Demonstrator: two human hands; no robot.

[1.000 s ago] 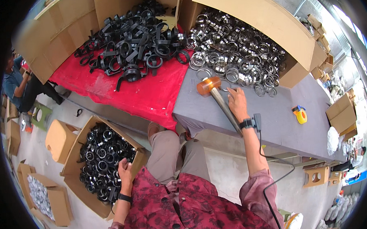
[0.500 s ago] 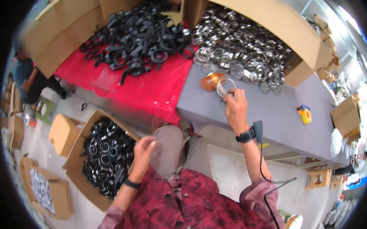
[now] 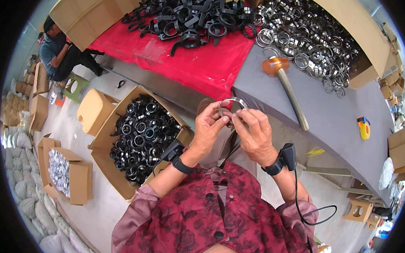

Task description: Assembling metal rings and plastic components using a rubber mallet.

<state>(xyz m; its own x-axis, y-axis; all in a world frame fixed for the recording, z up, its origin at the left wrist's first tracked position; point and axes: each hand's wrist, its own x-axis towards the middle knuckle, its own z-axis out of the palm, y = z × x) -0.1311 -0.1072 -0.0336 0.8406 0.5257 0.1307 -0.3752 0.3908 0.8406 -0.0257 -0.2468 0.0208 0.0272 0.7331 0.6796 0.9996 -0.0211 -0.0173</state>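
A thin silver metal ring (image 3: pixel 232 99) is held up between my two hands, in front of my body near the grey table's edge. My left hand (image 3: pixel 208 128) grips its left side between thumb and fingers. On the other side, the fingers of my right hand (image 3: pixel 255 136) are pinched at the ring's lower right; they hide part of it. A mallet (image 3: pixel 292 99) with an orange head and a metal handle lies on the grey table (image 3: pixel 329 108), to the right of my right hand.
Black rings with tabs (image 3: pixel 190 37) are heaped on the red-covered table (image 3: pixel 164 59). Silver rings (image 3: pixel 313 44) spill from a carton on the grey table. A cardboard box (image 3: pixel 106 162) of black-and-silver rings stands at my left. A yellow tape measure (image 3: pixel 364 129) lies right. Another person (image 3: pixel 57 53) sits far left.
My right hand has come back from the grey table with the silver ring, leaving the mallet lying there. My left hand has moved right and taken hold of the ring. The view has shifted.
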